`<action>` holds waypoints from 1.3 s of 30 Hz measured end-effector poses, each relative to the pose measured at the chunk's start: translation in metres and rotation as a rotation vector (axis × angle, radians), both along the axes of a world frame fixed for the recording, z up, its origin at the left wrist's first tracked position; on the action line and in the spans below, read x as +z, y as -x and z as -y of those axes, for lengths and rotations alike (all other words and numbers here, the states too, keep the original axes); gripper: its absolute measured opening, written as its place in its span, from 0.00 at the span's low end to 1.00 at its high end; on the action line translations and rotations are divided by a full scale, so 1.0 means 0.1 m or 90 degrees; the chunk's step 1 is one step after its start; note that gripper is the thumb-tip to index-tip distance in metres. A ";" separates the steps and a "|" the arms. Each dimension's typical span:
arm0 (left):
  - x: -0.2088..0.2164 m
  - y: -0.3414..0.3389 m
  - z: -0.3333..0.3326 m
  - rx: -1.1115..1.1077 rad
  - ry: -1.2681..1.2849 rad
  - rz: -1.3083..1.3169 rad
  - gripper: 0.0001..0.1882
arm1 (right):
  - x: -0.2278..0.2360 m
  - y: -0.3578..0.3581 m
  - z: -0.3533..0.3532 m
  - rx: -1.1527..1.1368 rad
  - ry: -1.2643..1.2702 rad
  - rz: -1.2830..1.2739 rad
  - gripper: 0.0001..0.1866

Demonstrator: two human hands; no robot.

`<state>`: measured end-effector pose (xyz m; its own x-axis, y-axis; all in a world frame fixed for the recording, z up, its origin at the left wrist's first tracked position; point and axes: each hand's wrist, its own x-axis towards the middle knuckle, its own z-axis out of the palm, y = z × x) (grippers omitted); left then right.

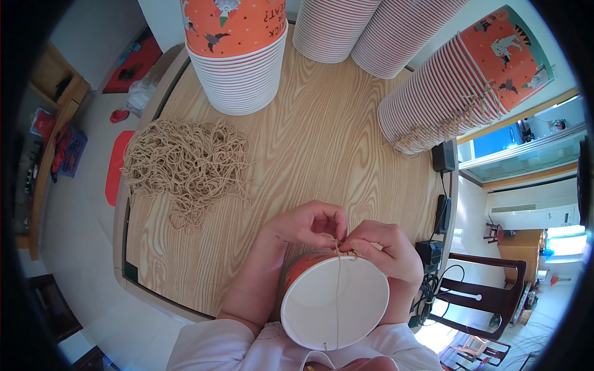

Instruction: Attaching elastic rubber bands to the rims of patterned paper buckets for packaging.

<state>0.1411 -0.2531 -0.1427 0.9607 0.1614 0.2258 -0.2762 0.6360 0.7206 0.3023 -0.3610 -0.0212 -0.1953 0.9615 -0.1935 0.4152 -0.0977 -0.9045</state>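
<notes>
Stringing of a paper cup, part-way. The cup [309, 303] lies tilted before the wearer, mouth toward the view; a cord [338, 290] spans it. Left hand [306, 224] and right hand [387, 247] pinch the cord at the far rim, where tying appears unfinished. The right stack [433, 93], bearing cord, seems done; the left stack [238, 68] shows none and probably remains, as does loose cord heaped [189, 161] on the worktop [309, 154].
</notes>
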 end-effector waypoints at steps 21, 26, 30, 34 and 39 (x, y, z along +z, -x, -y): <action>-0.06 -0.01 -0.01 0.020 -0.053 -0.029 0.07 | 0.04 -0.02 0.03 -0.035 -0.024 0.040 0.08; -0.09 0.01 -0.02 0.038 -0.038 0.044 0.06 | 0.02 -0.04 0.04 -0.042 -0.036 0.043 0.06; 0.03 0.03 -0.02 -0.007 -0.027 -0.039 0.05 | 0.03 -0.03 0.04 -0.049 -0.033 0.037 0.06; -0.07 0.01 -0.01 -0.001 -0.053 -0.031 0.06 | 0.02 -0.03 0.04 -0.050 -0.035 0.042 0.06; -0.07 0.03 -0.02 0.029 -0.027 0.033 0.05 | -0.01 -0.05 0.04 -0.038 -0.036 0.041 0.06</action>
